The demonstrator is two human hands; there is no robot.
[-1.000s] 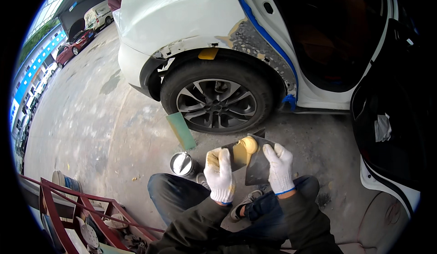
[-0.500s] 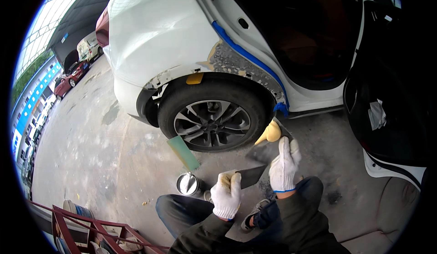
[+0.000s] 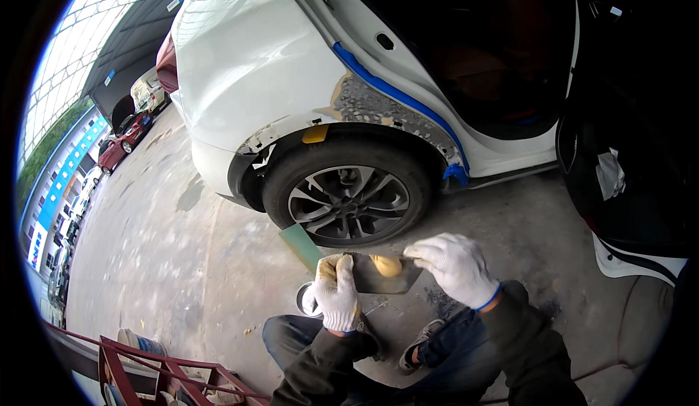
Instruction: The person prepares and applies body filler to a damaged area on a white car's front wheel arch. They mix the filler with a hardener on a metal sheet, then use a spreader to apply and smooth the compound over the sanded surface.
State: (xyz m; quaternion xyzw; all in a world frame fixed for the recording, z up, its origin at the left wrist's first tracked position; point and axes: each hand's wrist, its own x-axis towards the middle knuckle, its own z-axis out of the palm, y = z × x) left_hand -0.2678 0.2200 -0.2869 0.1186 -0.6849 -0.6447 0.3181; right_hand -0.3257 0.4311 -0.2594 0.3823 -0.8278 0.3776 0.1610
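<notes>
My left hand (image 3: 336, 294), in a white knit glove stained at the fingertips, grips a thin dark putty spreader (image 3: 368, 284). A lump of yellow body filler (image 3: 387, 265) lies on the dark blades. My right hand (image 3: 457, 269), gloved too, is closed in a pinch at their right end, on a second spreader that overlaps the first; its outline is hard to separate. Beyond my hands stands a white car (image 3: 251, 56). Its rear wheel arch has a sanded grey patch (image 3: 371, 104), with blue masking tape (image 3: 397, 88) along the door opening.
Close by my left hand are an open tin (image 3: 309, 300) and a green flat board (image 3: 300, 246) near the wheel (image 3: 349, 202). A red metal rack (image 3: 156, 366) with tubs is at lower left. The open car door (image 3: 619, 115) hangs at the right.
My right hand has turned over, bringing its spreader down to the left hand's spreader. The filler now lies between both hands. My left hand has moved up and slightly left.
</notes>
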